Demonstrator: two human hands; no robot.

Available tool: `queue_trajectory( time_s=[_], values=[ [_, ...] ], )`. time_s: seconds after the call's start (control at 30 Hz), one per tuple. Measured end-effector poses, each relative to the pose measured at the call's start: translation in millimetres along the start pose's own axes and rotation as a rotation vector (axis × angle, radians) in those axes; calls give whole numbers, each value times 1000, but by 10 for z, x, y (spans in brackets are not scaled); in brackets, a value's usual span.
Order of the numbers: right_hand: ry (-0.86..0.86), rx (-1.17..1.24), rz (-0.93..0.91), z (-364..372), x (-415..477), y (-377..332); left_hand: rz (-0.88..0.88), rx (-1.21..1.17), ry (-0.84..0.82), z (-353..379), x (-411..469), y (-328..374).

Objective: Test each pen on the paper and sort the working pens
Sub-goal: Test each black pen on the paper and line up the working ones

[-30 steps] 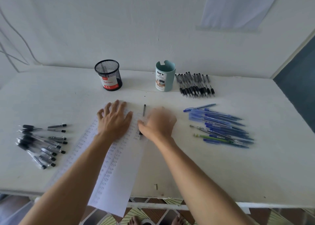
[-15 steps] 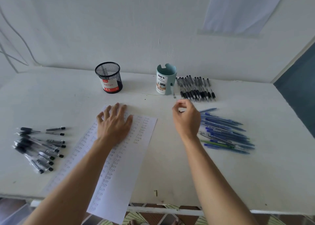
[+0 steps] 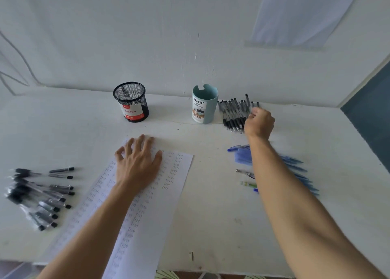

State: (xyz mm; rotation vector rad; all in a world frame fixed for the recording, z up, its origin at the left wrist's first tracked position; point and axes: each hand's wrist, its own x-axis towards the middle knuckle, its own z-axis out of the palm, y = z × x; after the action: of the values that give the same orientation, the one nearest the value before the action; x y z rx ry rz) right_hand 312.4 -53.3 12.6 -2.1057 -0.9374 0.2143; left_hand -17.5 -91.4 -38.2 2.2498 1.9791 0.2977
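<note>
Head camera looks down on a white table [image 3: 221, 226] pushed against a pale wall, with both bare forearms reaching across it. The left hand [image 3: 138, 164] lies palm down on the upper end of a long sheet of paper [image 3: 173, 196], fingers spread and straight, pressing the sheet flat and grasping nothing. The paper runs at a slant from the middle of the table to the near edge and hangs over it; it is covered in columns of the small handwritten word "test". The right hand [image 3: 259, 123] is stretched to the far right part of the table, over the right end of a row of black pens [image 3: 232, 114] laid side by side just beside a teal desk organizer [image 3: 203, 105]. Its fingers are curled with the back of the hand towards the camera, and I cannot tell whether they pinch a pen or merely hover over the row. One pen in that row [image 3: 246, 98] juts farther towards the wall than its neighbours. Well left of the organizer stands a black mesh cup [image 3: 132, 102] with a red label. Under the right forearm lies a fan of blue pens [image 3: 242, 159], with a green pen [image 3: 249, 184] at its near side. At the left edge of the table sits a loose heap of black capped pens [image 3: 40, 194], well apart from the paper
</note>
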Motion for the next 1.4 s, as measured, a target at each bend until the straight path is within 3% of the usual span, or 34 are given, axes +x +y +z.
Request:
queue_trajectory(
  time_s=[0.23,0.37,0.5,0.6,0.73,1.0,1.1,1.27,1.4],
  values=[
    [-99,-155,38,93,53,-43,-7,2,2,-15,5,12],
    [-64,-165,-8,66,-187,-123,-7,-4,11,-14,8,7],
    [-69,-67,-212,71,-664,-291,-2,-19,23,-13,10,3],
    [-269,-102,-358,134,-1110,-334,-16,-84,48,-29,6,-11],
    [-515,-268,-518,229,-1611,-240,-70,-272,106,-88,1,-40],
    [-639,-446,-596,255,-1931,-90,-305,-1084,426,-421,-172,-214],
    [-648,-430,-604,239,-1941,-80,-300,-881,429,-537,-267,-380],
    [-620,-444,-625,251,-1967,-53,-442,-151,313,-568,-432,-759],
    [-615,-442,-630,263,-1981,-53,-596,56,147,-551,-529,-966]
  ],
)
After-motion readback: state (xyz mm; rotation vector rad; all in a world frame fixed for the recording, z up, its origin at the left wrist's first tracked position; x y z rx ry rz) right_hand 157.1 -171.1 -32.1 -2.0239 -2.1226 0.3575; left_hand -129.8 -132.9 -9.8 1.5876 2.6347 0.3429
